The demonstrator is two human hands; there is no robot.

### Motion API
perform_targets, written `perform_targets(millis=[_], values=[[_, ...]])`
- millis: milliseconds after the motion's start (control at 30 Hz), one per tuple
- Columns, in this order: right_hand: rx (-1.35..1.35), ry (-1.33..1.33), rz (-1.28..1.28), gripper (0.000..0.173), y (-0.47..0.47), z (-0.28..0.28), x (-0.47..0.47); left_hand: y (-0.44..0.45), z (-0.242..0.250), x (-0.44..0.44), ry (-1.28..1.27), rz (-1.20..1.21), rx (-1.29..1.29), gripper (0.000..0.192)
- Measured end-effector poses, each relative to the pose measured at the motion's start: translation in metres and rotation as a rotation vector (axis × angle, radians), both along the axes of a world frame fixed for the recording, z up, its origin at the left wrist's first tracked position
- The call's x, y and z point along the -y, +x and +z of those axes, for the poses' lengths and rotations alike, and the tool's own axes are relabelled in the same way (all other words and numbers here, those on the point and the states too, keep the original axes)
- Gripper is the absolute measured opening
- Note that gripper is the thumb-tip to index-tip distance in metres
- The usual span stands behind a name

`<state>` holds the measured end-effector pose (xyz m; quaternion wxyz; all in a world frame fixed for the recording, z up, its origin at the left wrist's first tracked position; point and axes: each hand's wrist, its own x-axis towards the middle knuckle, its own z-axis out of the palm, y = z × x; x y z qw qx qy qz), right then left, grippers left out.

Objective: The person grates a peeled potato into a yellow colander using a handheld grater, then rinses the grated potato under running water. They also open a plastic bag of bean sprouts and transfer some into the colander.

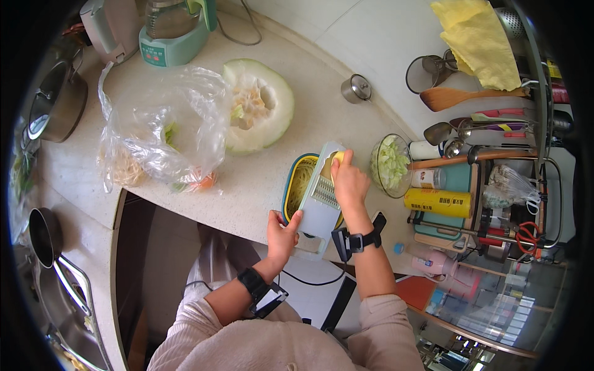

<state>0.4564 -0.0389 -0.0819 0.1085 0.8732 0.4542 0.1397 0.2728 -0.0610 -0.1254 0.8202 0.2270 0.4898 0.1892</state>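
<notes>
My left hand (282, 234) grips the edge of a flat plastic grater (323, 185), thumb on top, by the rim of an oblong basket container (286, 185). The grater lies tilted across this blue and yellow container, which holds pale yellow shreds (301, 178). Closed around a pale yellow piece of peeled vegetable (338, 162), my right hand (351, 182) presses it on the upper part of the grater. Just right of that hand stands a glass bowl of chopped leafy greens (392, 162).
A cut winter melon (274, 109) and a clear plastic bag (185, 116) lie to the left. A small lidded metal pot (356, 89) stands near the wall. Rightward are a yellow roll (437, 202) and a rack with hanging utensils. The counter edge (185, 214) runs near my body.
</notes>
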Motion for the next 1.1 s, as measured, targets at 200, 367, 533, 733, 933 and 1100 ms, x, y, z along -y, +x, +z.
perform_targets(millis=[200, 367, 533, 733, 933, 1100], values=[[-0.125, -0.108, 0.053, 0.047, -0.099, 0.021, 0.075, 0.001, 0.0, -0.002, 0.017, 0.03, 0.024, 0.044], [-0.159, -0.067, -0.043, 0.03, -0.034, 0.001, 0.029, 0.0, -0.004, 0.001, 0.026, 0.013, 0.033, 0.043], [-0.142, -0.073, -0.064, 0.025, 0.003, 0.003, 0.0, 0.0, -0.001, -0.001, -0.015, -0.006, -0.01, 0.041], [-0.124, -0.097, 0.051, 0.042, -0.097, 0.02, 0.071, -0.001, 0.001, -0.005, -0.008, -0.008, -0.001, 0.044], [-0.094, -0.045, -0.003, 0.025, 0.001, -0.003, 0.002, 0.0, -0.002, -0.001, 0.001, 0.008, 0.017, 0.044], [-0.101, -0.118, 0.005, 0.026, -0.039, 0.017, 0.017, 0.001, 0.001, -0.006, 0.008, 0.023, 0.004, 0.045]])
